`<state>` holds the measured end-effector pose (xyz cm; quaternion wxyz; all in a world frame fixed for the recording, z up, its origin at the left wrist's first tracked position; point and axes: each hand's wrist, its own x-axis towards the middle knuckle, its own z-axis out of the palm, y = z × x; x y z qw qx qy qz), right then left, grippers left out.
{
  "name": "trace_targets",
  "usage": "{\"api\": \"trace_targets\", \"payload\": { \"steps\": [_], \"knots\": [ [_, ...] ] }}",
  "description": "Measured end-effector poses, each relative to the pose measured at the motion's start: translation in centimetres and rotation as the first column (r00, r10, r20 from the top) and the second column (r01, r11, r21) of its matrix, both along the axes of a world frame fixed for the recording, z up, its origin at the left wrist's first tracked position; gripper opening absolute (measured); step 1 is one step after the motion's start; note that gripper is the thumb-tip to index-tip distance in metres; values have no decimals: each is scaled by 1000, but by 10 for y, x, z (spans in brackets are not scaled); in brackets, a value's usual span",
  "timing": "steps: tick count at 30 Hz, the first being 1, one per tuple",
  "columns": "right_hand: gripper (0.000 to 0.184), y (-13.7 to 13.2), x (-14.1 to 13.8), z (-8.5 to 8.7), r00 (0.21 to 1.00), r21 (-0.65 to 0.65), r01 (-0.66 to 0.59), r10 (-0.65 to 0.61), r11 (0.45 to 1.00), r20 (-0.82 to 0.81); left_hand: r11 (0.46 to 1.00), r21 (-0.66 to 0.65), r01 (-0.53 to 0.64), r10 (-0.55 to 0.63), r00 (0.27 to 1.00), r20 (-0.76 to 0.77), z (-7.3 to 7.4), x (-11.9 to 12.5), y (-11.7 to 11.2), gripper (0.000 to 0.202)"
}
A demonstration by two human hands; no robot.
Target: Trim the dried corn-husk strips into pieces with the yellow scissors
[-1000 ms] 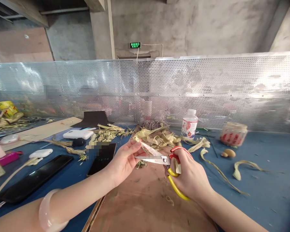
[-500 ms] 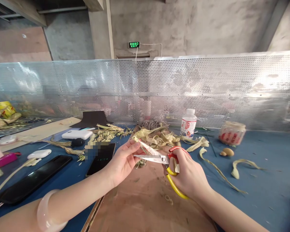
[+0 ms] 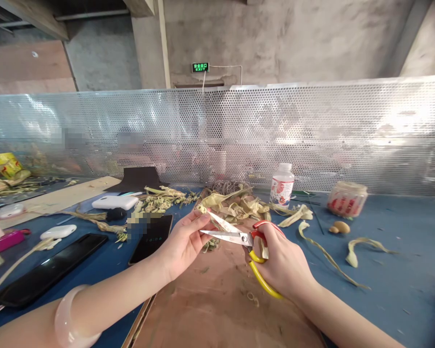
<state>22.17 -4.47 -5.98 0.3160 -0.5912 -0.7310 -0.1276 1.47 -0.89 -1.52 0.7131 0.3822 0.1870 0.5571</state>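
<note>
My right hand [image 3: 284,258] grips a pair of scissors [image 3: 235,237] with red and yellow handles, its blades spread apart and pointing left. A small pale dried scrap [image 3: 264,249] shows between that hand and the handles. Between thumb and fingertips, my left hand [image 3: 186,237] pinches a small pale-yellow rolled piece of dried husk [image 3: 202,209]. The blade tips reach close to the left fingertips; whether they touch the piece I cannot tell. Both hands hover over a brown board [image 3: 217,299]. Behind them lies a heap of dried husk strips [image 3: 242,205].
A white bottle [image 3: 282,186], a glass jar [image 3: 347,199] and a small brown gourd [image 3: 340,227] stand right on the blue table [image 3: 395,251]. Two phones lie left, one black [image 3: 54,268], one lit [image 3: 150,239]. A perforated metal screen [image 3: 217,135] runs behind.
</note>
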Motion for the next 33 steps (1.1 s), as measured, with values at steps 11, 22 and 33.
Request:
{"api": "trace_targets", "payload": {
  "steps": [11, 22, 33],
  "knots": [
    [20, -2, -1, 4, 1000, -13, 6, -6, 1000, 25, 1000, 3, -21, 21, 1000, -13, -1, 0, 0, 9],
    [26, -3, -1, 5, 999, -112, 21, -24, 994, -32, 999, -14, -49, 49, 999, -21, 2, 0, 0, 6],
    [26, -2, -3, 7, 999, -122, 22, -26, 992, -30, 998, -11, -60, 60, 997, -44, 1, 1, 0, 8]
  ]
}}
